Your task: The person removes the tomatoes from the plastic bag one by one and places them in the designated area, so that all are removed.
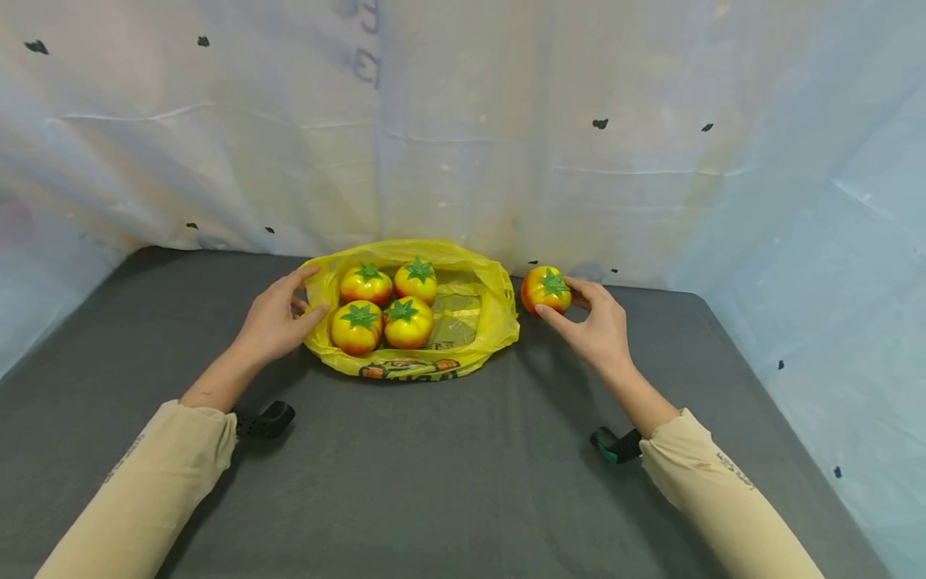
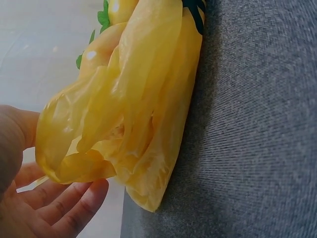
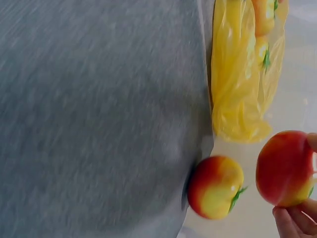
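Observation:
A yellow plastic bag (image 1: 481,354) lies with its mouth spread wide, several yellow-red tomatoes (image 1: 408,323) with green star-shaped tops inside its left half. At the bag's left rim, my left hand (image 1: 278,318) holds the plastic between thumb and curved fingers. In the left wrist view the crumpled bag (image 2: 143,99) hangs over that hand (image 2: 54,198). Right of the bag, my right hand (image 1: 596,322) grips another tomato (image 1: 546,289) between thumb and fingers, just outside the rim. One more tomato (image 3: 215,187) rests on the table in the right wrist view, hidden in the head view.
The dark grey table (image 1: 405,466) reaches back to a pale plastic sheet wall (image 1: 463,161) with black marks. A bluish sheet (image 1: 839,281) closes off the right side. Black wrist devices (image 1: 266,420) are worn on both forearms.

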Available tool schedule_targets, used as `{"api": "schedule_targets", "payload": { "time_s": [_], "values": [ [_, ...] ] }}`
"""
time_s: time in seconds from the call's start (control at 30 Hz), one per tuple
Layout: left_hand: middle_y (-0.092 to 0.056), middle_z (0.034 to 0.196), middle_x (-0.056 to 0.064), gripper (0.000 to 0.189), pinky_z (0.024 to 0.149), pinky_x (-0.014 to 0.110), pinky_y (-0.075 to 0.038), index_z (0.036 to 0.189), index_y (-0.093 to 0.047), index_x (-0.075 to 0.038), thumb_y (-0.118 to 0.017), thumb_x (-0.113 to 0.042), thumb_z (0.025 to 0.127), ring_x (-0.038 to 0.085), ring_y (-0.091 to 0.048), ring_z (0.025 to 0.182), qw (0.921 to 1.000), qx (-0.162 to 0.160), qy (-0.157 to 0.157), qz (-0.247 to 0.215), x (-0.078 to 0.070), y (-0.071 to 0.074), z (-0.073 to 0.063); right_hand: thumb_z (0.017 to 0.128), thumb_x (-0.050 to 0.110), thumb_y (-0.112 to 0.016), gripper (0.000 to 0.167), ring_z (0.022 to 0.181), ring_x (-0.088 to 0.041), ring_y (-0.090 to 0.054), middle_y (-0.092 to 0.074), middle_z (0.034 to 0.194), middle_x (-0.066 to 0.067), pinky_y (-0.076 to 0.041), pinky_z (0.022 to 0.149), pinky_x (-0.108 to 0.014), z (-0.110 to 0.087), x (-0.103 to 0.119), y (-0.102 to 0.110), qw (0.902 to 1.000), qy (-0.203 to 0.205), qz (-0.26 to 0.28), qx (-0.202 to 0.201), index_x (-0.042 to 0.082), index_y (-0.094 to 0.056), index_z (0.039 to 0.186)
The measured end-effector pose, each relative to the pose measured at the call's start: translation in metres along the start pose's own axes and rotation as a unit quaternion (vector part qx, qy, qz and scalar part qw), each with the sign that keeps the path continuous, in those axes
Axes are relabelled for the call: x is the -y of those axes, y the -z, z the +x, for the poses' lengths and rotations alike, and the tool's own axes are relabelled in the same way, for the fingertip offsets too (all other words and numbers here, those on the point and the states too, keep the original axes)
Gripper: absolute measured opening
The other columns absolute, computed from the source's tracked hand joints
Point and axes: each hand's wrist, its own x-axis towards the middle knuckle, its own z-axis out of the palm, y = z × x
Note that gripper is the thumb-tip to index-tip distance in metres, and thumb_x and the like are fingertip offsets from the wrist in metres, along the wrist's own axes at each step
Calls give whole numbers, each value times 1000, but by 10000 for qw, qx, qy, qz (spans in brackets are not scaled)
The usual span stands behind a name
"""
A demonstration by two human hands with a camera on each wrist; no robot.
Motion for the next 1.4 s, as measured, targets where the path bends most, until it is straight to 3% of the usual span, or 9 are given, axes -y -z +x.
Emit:
{"api": "schedule_targets", "payload": {
  "time_s": [0.47, 0.8, 1.13, 1.4],
  "values": [
    [-45, 128, 29, 61, 72, 49, -50, 149, -29, -2, -55, -20, 96, 37, -56, 96, 9999, 67, 72, 34, -2, 1, 2, 84, 32, -74, 60, 110, -35, -59, -57, 124, -20, -45, 95, -48, -1, -20, 19, 9994, 4, -272, -198, 0, -56, 131],
    [-46, 125, 28, 61, 70, 48, -50, 148, -31, -1, -55, -20, 96, 37, -56, 94, 9999, 76, -8, 94, -3, 2, 0, 86, 33, -72, 62, 109, -37, -57, -56, 123, -23, -39, 97, -50, 2, -43, 25, 9982, -301, -462, -255, -2, -53, 133],
    [-45, 128, 30, 60, 71, 49, -50, 148, -32, 0, -56, -18, 96, 37, -56, 95, 9999, 42, -27, 94, -5, 3, -1, 86, 31, -72, 63, 110, -40, -55, -54, 124, -26, -36, 100, -52, 7, -55, 23, 9973, -436, -577, -145, -4, -51, 135],
    [-45, 128, 30, 60, 72, 49, -49, 148, -31, 0, -55, -19, 96, 37, -56, 97, 9999, 63, -37, 79, -5, 1, 0, 87, 28, -71, 65, 113, -42, -53, -50, 129, -28, -35, 101, -52, 12, -65, 21, 9942, -776, -745, 51, -6, -47, 137]
  ]
}}
